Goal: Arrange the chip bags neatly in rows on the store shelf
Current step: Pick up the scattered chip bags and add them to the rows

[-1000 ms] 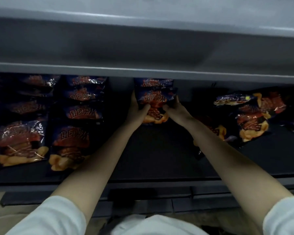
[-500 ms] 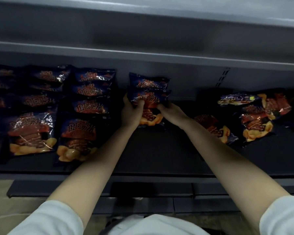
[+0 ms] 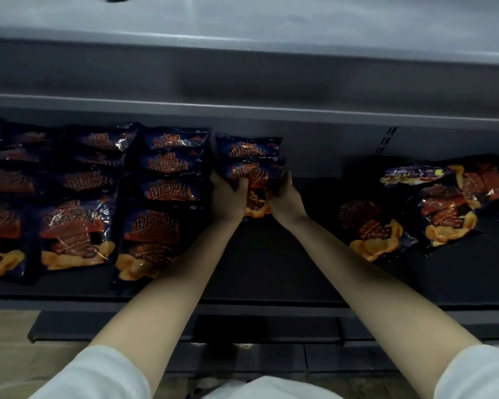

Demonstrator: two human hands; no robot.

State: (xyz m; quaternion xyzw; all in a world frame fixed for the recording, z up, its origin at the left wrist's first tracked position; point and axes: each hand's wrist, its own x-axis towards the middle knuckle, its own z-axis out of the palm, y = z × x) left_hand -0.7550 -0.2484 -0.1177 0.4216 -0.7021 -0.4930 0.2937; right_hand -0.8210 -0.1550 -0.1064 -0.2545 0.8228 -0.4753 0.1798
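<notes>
Dark blue chip bags with red and orange print lie on a black shelf (image 3: 271, 269). My left hand (image 3: 228, 197) and my right hand (image 3: 285, 200) grip the two sides of one chip bag (image 3: 254, 175) at the shelf's middle. That bag overlaps another bag (image 3: 248, 146) lying right behind it. To the left, several bags (image 3: 167, 191) lie in overlapping rows running front to back. At the right, loose bags (image 3: 369, 228) lie scattered and askew.
A grey upper shelf (image 3: 242, 79) overhangs the bags closely. A slotted upright (image 3: 386, 139) runs up the back wall at the right. Bare black shelf lies between my forearms and the scattered bags. Below the shelf edge sit dark panels and a tan floor (image 3: 9, 355).
Both hands have stayed on the same bag and slid it slightly left, closer to the ordered rows. The view has shifted, showing more rows at the left.
</notes>
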